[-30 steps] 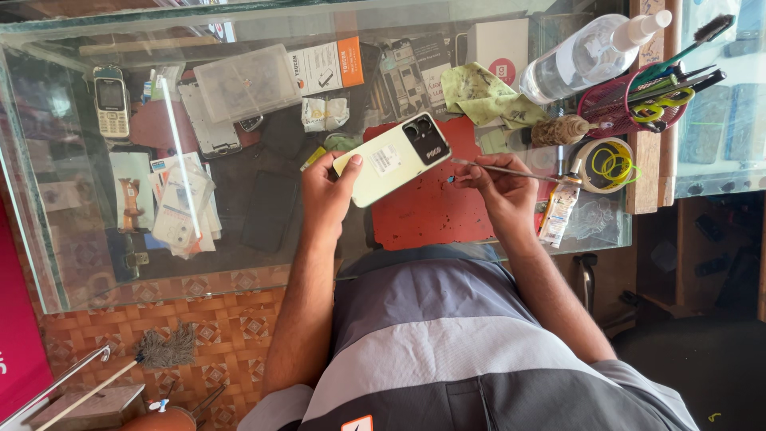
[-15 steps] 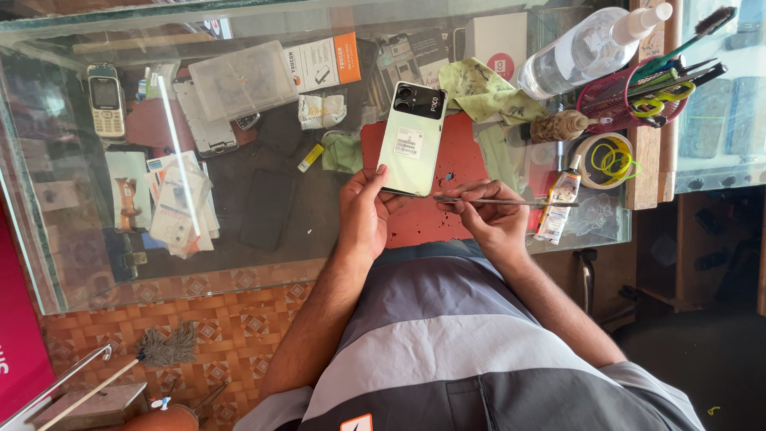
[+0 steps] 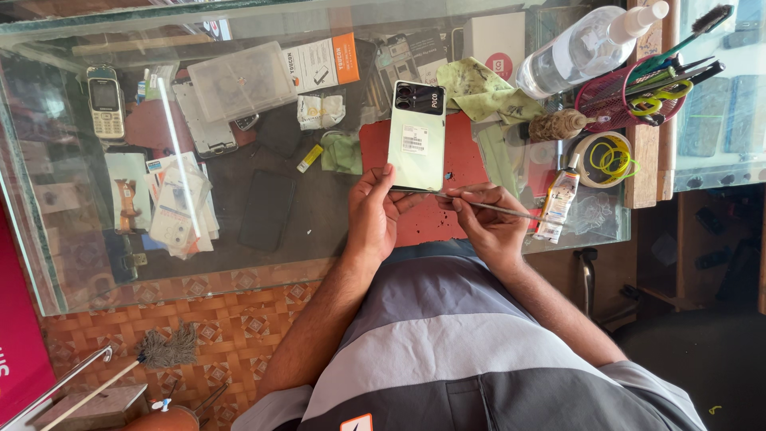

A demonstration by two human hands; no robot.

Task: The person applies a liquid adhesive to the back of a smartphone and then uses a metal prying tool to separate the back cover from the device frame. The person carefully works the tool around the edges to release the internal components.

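Note:
My left hand (image 3: 375, 214) grips the near end of a pale green smartphone (image 3: 416, 136), back side up, with a black camera block at its far end. The phone lies over a red work mat (image 3: 463, 160) on the glass counter. My right hand (image 3: 485, 222) holds a thin metal tool (image 3: 499, 209) like a pen, its tip at the phone's near edge beside my left thumb.
A glass counter (image 3: 263, 255) carries a clear spray bottle (image 3: 578, 48), a pink mesh tool basket (image 3: 618, 100), a tape roll (image 3: 602, 156), a glue tube (image 3: 554, 203), a green cloth (image 3: 479, 92), an old keypad phone (image 3: 105, 100), a dark phone (image 3: 267, 209) and small boxes.
The phone has swung from tilted to lying lengthwise away from me over the red mat. Both hands came nearer my body, and the tool tip now meets the phone's near edge.

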